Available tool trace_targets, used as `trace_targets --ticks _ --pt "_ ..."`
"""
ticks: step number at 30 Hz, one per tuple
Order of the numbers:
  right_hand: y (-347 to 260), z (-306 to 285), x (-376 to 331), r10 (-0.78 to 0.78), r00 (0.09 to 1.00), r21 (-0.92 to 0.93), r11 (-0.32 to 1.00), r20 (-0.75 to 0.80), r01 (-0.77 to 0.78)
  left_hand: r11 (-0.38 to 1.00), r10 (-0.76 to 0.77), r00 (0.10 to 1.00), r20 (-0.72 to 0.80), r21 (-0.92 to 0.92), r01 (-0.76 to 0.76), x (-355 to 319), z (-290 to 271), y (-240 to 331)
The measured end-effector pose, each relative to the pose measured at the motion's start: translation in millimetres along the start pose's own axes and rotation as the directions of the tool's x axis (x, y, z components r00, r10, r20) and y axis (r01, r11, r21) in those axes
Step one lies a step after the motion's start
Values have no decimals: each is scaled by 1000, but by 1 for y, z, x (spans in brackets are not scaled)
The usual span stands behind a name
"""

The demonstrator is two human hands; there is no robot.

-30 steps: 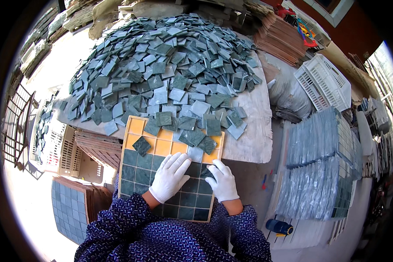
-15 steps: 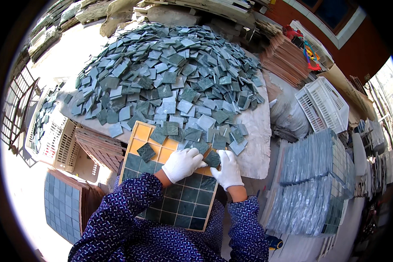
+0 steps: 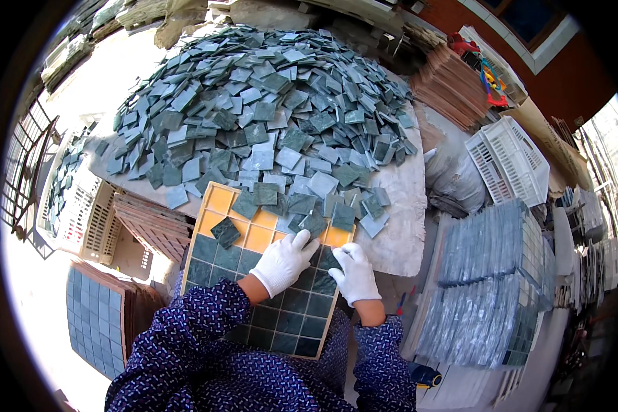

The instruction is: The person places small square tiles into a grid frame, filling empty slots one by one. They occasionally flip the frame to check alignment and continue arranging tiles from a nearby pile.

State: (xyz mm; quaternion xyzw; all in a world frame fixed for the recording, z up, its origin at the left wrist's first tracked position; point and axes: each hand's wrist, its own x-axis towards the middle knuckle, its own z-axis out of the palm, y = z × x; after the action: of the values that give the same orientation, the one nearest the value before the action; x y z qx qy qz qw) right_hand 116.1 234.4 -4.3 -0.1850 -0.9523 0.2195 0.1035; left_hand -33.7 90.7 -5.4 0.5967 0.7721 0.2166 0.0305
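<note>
A shallow wooden-edged grid frame (image 3: pixel 334 317) lies tilted before me, its near rows filled with square dark green stone tiles. Its far cells show a yellow-orange base (image 3: pixel 218 200). My left hand (image 3: pixel 281 262), white-gloved, is closed with its fingertips at a loose green tile (image 3: pixel 314 223) over the frame's far part. My right hand (image 3: pixel 356 276), gloved too, has curled fingers against the right edge of a green tile (image 3: pixel 328 259) lying in a cell at the frame's right side; its grip is partly hidden. Another loose tile (image 3: pixel 225 233) rests askew across cells at the left.
A large heap of green-grey tiles (image 3: pixel 254 103) covers the table (image 3: pixel 402 240) beyond the frame. Stacked tile sheets (image 3: pixel 477 281) and a white crate (image 3: pixel 508 161) stand right. More tile sheets (image 3: pixel 96 319), brown panels (image 3: pixel 151 226) and a perforated crate (image 3: pixel 93 220) are left.
My right hand has moved slightly nearer, bringing its tile down into a cell. My left hand has shifted a little, and a loose tile now shows at its fingertips.
</note>
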Motion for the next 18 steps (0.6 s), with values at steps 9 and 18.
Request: trace_targets --ticks 9,18 --pt "14 -9 30 25 967 -33 999 -253 -34 992 89 994 -64 92 -83 18 -19 6" --pt "29 -26 80 81 986 52 995 144 -89 967 193 979 70 154 -202 61 -35 -40"
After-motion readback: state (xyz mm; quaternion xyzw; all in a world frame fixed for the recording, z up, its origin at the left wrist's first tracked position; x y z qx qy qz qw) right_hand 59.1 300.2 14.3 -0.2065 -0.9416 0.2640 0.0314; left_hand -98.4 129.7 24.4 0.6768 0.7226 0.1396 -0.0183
